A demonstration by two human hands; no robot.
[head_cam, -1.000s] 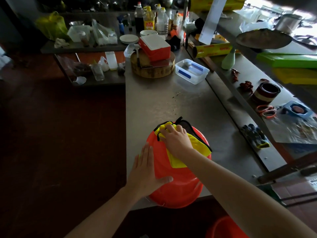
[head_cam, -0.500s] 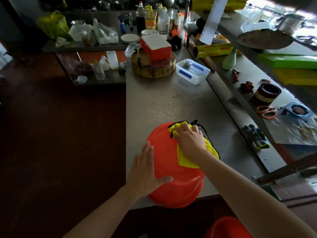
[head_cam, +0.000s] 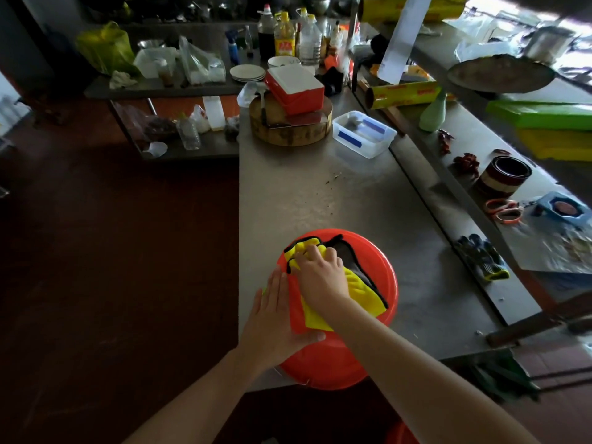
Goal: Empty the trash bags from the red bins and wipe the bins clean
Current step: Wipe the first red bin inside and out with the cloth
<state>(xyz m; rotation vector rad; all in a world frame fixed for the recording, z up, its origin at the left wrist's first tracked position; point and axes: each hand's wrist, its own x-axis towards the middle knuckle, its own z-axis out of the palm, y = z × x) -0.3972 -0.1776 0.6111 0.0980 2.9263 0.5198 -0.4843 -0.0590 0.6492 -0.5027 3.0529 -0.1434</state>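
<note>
Bins: two. One red bin (head_cam: 333,363) upturned at near edge of desk (head_cam: 304,193), base up, rim overhanging that edge. Below the desk, a second bin (head_cam: 402,434), only a red sliver at bottom of view.

Cloth (head_cam: 362,293): one, yellow with dark trim, spread over the upturned base.

Hands: two. Right hand (head_cam: 320,274) on top of cloth, fingers bent, bunching its far end against the base. Left hand (head_cam: 272,322) flat on bin's left side, fingers straight and together, thumb spread across the wall, grasping nothing.

Farther up desk: one round block (head_cam: 288,133) carrying one red box (head_cam: 294,88) with white lid; one clear tub (head_cam: 363,134) just beside. On right ledge: one pair of gloves (head_cam: 483,259), one pair of scissors (head_cam: 503,210) beyond.
</note>
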